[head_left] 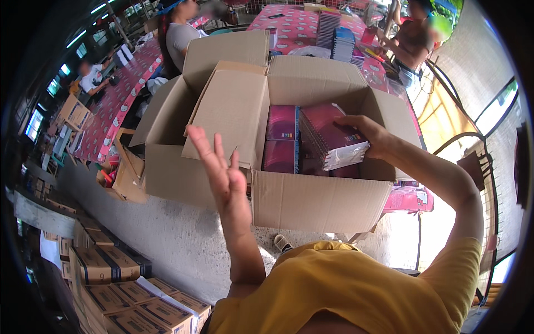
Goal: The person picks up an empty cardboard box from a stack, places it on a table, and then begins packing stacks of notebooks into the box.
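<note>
My right hand point(367, 133) grips a stack of spiral notebooks point(332, 131) with dark red and purple covers, tilted inside the open cardboard box point(322, 203). White wrapping shows on the near end of that stack. Beside it, on the box's left side, more wrapped notebooks point(281, 156) lie flat in two groups. Raised in front of the box's left flap point(231, 106), my left hand point(222, 172) has its fingers spread and holds nothing. The bottom of the box under the held stack is mostly hidden.
A second open box point(181, 172) stands close on the left. Behind, a pink patterned table point(289, 22) bears notebook stacks point(342, 44), with people point(414, 42) at it. Packed brown cartons point(133, 303) are piled at lower left. A wooden frame point(128, 161) stands by the left table.
</note>
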Tool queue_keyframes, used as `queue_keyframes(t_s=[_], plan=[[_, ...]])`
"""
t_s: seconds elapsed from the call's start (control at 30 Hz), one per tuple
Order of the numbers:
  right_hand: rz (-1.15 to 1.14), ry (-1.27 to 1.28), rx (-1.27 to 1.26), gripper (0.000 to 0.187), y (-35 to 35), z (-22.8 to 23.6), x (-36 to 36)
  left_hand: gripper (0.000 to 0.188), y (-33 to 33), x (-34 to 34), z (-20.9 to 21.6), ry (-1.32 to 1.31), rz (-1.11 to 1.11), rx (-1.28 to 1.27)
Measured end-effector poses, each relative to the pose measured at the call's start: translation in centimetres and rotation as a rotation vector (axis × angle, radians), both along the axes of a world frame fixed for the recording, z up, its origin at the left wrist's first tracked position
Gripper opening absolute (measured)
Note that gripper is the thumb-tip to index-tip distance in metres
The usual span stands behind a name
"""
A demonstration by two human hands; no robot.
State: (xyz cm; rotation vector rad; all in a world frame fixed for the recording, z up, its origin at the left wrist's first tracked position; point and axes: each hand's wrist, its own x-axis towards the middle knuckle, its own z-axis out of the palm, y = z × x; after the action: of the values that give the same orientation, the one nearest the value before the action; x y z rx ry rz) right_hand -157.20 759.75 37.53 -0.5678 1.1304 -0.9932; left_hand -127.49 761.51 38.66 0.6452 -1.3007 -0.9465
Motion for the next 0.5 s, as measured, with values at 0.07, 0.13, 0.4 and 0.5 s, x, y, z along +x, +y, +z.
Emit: queue_keyframes(t_s=[0.07, 0.13, 0.4, 0.5], plan=[[0.121, 0.429, 0.239, 0.046, -1.1, -2.3, 0.7, 0.095, -0.4, 1.0, -0.3, 0.05, 0.021, 0.013], [0.343, 0.96, 0.273, 0.049, -1.3, -6.1, 1.0, 0.09, -0.5, 1.3, -0.6, 0.076, 0.032, 0.023], [0.855, 1.286, 0.03, 0.06, -1.7, -11.8, -0.1, 0.085, 0.3, -0.9, 0.0, 0.117, 0.01, -0.01], [0.941, 1.868, -0.22, 0.058, -1.6, -4.9, 0.4, 0.087, 1.3, -3.1, 0.3, 0.147, -0.172, -0.149]])
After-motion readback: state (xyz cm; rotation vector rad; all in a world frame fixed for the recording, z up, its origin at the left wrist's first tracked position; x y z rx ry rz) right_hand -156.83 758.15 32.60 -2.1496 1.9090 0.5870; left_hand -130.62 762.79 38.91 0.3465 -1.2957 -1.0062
